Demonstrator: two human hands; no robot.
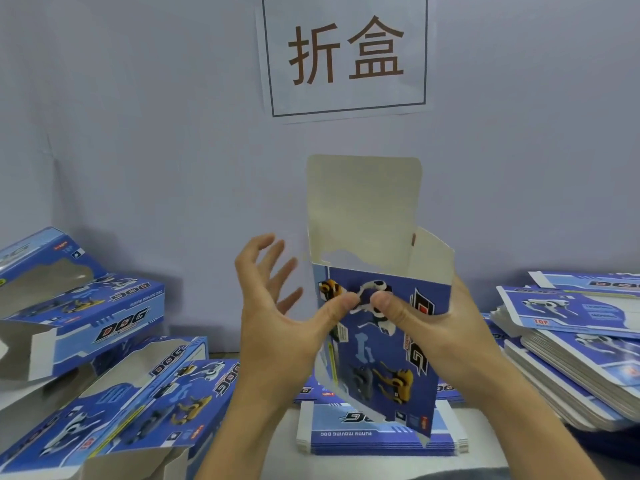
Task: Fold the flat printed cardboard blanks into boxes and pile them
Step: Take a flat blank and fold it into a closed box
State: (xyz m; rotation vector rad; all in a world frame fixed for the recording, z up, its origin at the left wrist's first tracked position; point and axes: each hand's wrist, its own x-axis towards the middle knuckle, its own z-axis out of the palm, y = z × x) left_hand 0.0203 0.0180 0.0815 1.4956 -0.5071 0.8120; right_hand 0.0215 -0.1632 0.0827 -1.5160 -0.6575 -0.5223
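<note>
Centre frame: my right hand (446,327) grips the half-erected box (381,341); left hand (277,306) thumb-only, fingers splayed. I'd square the walls before tucking the flaps.

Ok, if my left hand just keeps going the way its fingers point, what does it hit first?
Probably the left side of the half-opened box beside it; the left hand has its fingers spread up and rightward, though depth is hard to judge.
</note>
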